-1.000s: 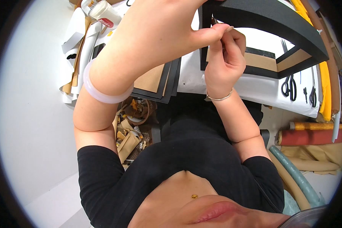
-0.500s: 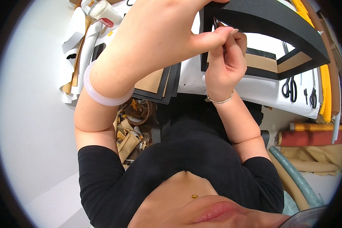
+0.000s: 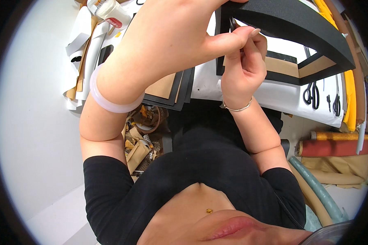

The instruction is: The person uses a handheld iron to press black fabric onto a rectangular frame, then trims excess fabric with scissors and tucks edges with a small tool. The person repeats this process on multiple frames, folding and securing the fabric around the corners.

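Observation:
A black open box frame [image 3: 290,18] with bare tan board on its inner faces stands at the upper right. My left hand [image 3: 180,36] reaches over its left corner, one fingertip on top and the thumb stretched along the inside; its other fingers are cut off by the upper edge. Just under that thumb, my right hand [image 3: 245,73] is closed in a pinch inside the frame's opening. A thin dark tool [image 3: 232,24] pokes up from its fingers; most of it is hidden, so its kind does not show.
Black-edged boards [image 3: 161,87] lie stacked at the table's near edge. Scissors [image 3: 311,96] rest on white paper at the right. A white jar [image 3: 113,14] stands far left beside paper rolls. Below are a scrap bin [image 3: 145,141] and material rolls [image 3: 331,148].
The tip of the dark tool tilts slightly differently and my left thumb has shifted a little to the right. Otherwise both hands and the frame hold their places.

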Tool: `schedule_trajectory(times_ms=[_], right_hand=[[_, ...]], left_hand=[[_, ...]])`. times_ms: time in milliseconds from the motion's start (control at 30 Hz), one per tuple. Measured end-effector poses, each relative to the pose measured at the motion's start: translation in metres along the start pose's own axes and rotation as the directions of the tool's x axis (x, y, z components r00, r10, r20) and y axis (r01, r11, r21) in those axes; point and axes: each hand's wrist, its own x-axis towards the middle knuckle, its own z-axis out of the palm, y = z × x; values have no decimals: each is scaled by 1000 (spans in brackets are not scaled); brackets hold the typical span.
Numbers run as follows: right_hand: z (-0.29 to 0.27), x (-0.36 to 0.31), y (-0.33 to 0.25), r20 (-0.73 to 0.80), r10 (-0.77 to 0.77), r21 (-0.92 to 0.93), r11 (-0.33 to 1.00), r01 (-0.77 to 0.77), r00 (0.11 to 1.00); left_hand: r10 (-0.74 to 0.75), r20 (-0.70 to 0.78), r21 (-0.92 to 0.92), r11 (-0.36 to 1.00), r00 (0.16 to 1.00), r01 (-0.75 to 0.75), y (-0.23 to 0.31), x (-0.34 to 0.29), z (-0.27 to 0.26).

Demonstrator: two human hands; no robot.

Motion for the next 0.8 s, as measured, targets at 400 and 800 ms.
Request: schedule_trajectory(times_ms=[400, 800], right_hand=[[1, 0, -3, -42, 4, 1, 1000, -4, 999], [-12, -5, 6, 38, -52, -141, 988, 57, 998]], left_hand=[[44, -144, -92, 994, 989, -58, -8, -7, 15], [37, -101, -52, 998, 994, -43, 3, -7, 2]])
